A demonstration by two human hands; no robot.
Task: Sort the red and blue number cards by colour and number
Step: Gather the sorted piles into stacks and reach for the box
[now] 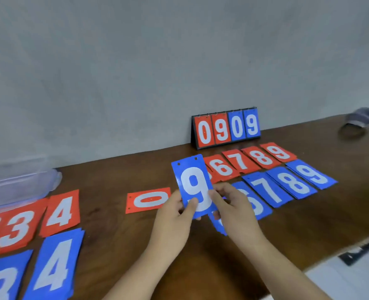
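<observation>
Head view: blue 9 card (192, 180) held up off the table (118, 234), both hands on it.

Card near upright, punched holes at its top edge. Left hand (172, 215) pinches the lower left edge, thumb lying across the white digit. Right hand (235, 211) has curled fingers pinching the right edge. More blue card (219, 226) shows under the right fingers; cannot tell whether it is held or lying on the table. Just left of the left fingers lies a red 0 card (149, 200), turned sideways. Beyond the right fingers are the red piles 6 to 9 (252, 161), with the blue piles 6 to 9 (287, 187) in front of them. Behind those, by the wall, stands a flip scoreboard (225, 128) reading 0909. Well left of the left hand are the red 3 and 4 piles (60, 213), the blue 3 and 4 piles (53, 269) and a clear plastic box (21, 187).
</observation>
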